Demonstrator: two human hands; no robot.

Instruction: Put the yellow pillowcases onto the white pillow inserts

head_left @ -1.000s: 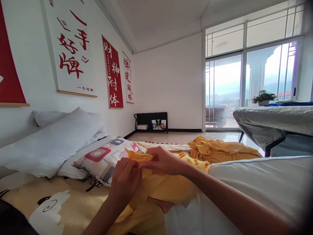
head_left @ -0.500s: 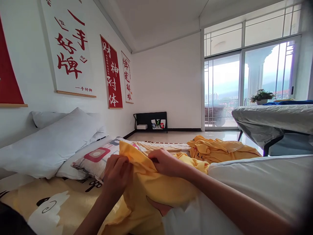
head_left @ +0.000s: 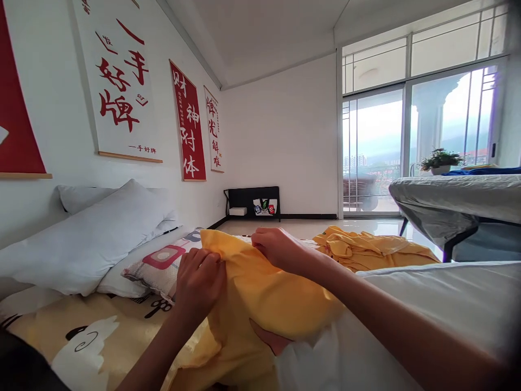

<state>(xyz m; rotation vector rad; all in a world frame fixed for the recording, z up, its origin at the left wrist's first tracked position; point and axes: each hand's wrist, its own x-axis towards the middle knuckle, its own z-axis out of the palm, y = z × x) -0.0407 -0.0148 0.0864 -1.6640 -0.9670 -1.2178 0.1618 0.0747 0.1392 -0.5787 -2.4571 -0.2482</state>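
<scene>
A yellow cloth cover is bunched over the end of a white pillow that lies across my lap at the lower right. My left hand is closed on the cover's left edge. My right hand is closed on its top edge, a little higher. The cloth between them is lifted into a ridge. More yellow fabric lies crumpled behind my right hand.
White pillows and a patterned cushion lean at the left wall under hanging scrolls. A yellow cartoon-print sheet covers the bed. A covered table stands at the right before glass doors.
Both hands have drawn apart and lifted the yellow cover's edge. My right hand rose and my left hand shifted left, pulling the cloth further over the white pillow.
</scene>
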